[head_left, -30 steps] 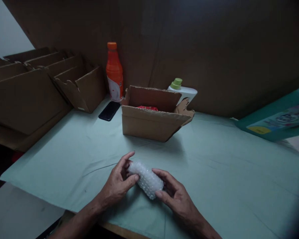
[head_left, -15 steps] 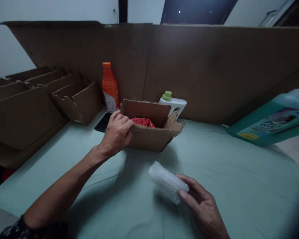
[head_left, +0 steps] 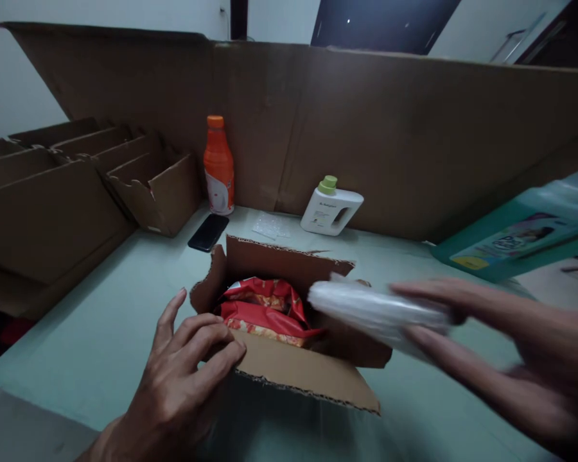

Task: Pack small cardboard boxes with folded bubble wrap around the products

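An open cardboard box (head_left: 293, 375) sits in front of me, tilted toward me, with its near flap folded outward. Inside it is a red printed packet (head_left: 270, 314), crumpled at the top. My left hand (head_left: 185, 369) grips the box at the left end of that flap, fingertips on the board and its outer finger raised. To the right, my right hand (head_left: 501, 346) pinches a bubble-wrapped bundle (head_left: 376, 311) between thumb and fingers, over the box's right end. Motion blurs this hand, and whatever is inside the wrap is hidden.
Behind the box stand an orange bottle (head_left: 219, 167) and a white bottle with a green cap (head_left: 330, 208). A black phone (head_left: 209, 232) and a bubble-wrap sheet (head_left: 270, 224) lie nearby. Cardboard bins (head_left: 164, 196) line the left; a green jug (head_left: 520, 224) leans right.
The box has come nearer and tipped toward me, showing more of the red packet. My left hand shifted down to the near flap. My right hand raised the wrapped bundle to the box's right end.
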`<state>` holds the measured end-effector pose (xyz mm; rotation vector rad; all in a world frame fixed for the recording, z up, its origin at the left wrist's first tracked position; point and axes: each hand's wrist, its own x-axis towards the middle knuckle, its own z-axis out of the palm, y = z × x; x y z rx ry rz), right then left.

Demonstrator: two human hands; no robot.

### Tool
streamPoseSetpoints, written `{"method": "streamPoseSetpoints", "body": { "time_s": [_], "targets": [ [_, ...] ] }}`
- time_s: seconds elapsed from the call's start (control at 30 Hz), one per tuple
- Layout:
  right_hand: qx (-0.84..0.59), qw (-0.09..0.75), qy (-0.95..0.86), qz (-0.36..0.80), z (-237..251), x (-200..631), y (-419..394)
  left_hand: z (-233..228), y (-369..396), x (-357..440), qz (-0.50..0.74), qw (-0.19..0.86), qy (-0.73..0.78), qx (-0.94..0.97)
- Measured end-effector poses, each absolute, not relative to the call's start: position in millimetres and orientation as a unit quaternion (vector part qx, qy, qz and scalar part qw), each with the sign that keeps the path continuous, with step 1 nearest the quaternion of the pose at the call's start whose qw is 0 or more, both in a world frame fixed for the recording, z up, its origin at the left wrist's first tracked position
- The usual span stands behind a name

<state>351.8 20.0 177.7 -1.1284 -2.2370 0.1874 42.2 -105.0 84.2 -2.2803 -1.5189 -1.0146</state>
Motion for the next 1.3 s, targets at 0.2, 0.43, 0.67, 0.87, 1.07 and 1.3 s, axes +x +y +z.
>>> {"method": "streamPoseSetpoints", "body": {
  "time_s": [0.2,0.43,0.67,0.87,1.07,1.3],
  "targets": [
    [-0.284,0.009,-0.958,-0.039,156,255,68,88,-98,46,-0.376,0.092,-0.515,-0.765],
    [-0.356,-0.212,-0.91,-0.038,145,226,70,90,-96,49,-0.415,0.067,-0.517,-0.746],
    [-0.391,-0.21,-0.896,-0.006,143,227,62,88,-92,51,-0.412,0.097,-0.525,-0.739],
    [-0.374,-0.173,-0.911,-0.024,155,234,51,87,-101,49,-0.431,0.132,-0.52,-0.726],
    [-0.441,0.293,-0.847,-0.04,162,350,6,46,-128,14,-0.516,0.023,-0.614,-0.597],
    [-0.51,0.251,-0.772,0.285,35,334,-3,-2,-90,15,-0.506,-0.311,-0.609,-0.526]
  ]
}}
